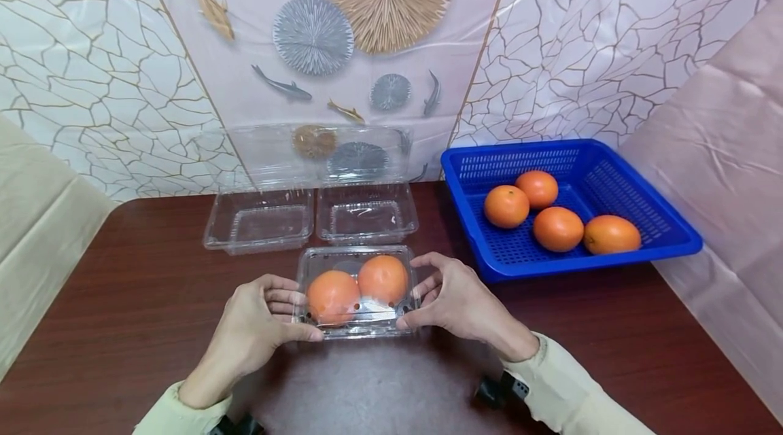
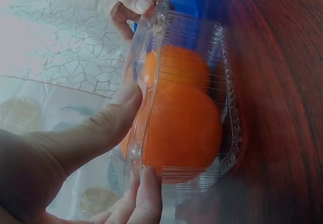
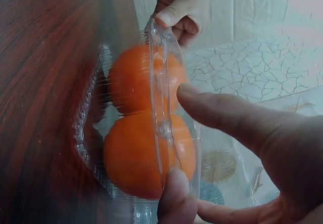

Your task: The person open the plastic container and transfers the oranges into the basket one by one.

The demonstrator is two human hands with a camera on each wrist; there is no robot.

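Observation:
A clear plastic clamshell box with its lid down sits at the middle of the table, and two oranges lie side by side inside it. My left hand grips its left end, thumb at the near corner. At the opposite end, my right hand holds the rim between thumb and fingers. Close up in the left wrist view, the thumb presses the lid's edge while the fingertips come up under the rim. The right wrist view shows the same pinch by the right thumb.
Behind the box stand two more clear clamshells, a left one and a right one, lids raised against the patterned wall sheet. A blue basket at the back right holds several oranges. The brown tabletop extends to both sides.

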